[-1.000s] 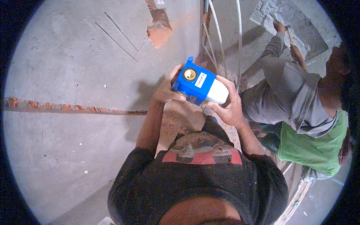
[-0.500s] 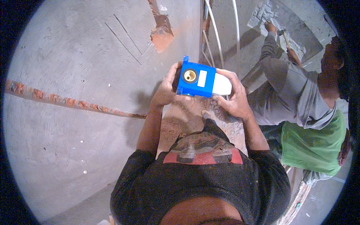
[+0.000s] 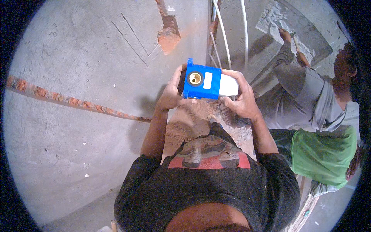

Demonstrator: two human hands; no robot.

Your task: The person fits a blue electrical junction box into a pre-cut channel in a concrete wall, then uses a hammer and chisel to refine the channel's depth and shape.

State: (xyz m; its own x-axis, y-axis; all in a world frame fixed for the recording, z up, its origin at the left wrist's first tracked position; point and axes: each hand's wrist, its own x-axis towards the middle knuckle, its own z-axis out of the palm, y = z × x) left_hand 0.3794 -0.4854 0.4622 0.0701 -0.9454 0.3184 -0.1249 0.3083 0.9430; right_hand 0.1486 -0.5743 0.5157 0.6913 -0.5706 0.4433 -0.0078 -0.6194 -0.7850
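A blue plastic valve box [image 3: 213, 88], with a round brass port ringed in black, a white label and a white cover at its right end, is held level between my two hands. My left hand [image 3: 170, 92] grips the blue end, its fingers partly hidden behind the box. On the white end my right hand [image 3: 246, 98] closes, thumb below and fingers above. The box is off the wall, over the dusty floor.
A groove [image 3: 77, 103] showing red brick runs along the grey wall at left, and a notch [image 3: 169, 40] is cut higher up. White pipes [image 3: 223, 31] hang ahead. At right, one person in grey [image 3: 301, 92] holds a hammer [image 3: 295, 41]; another wears green [image 3: 324, 152].
My hands and the valve box stay nearly in place. The person in grey has shifted their arms and the hammer; the view has moved slightly.
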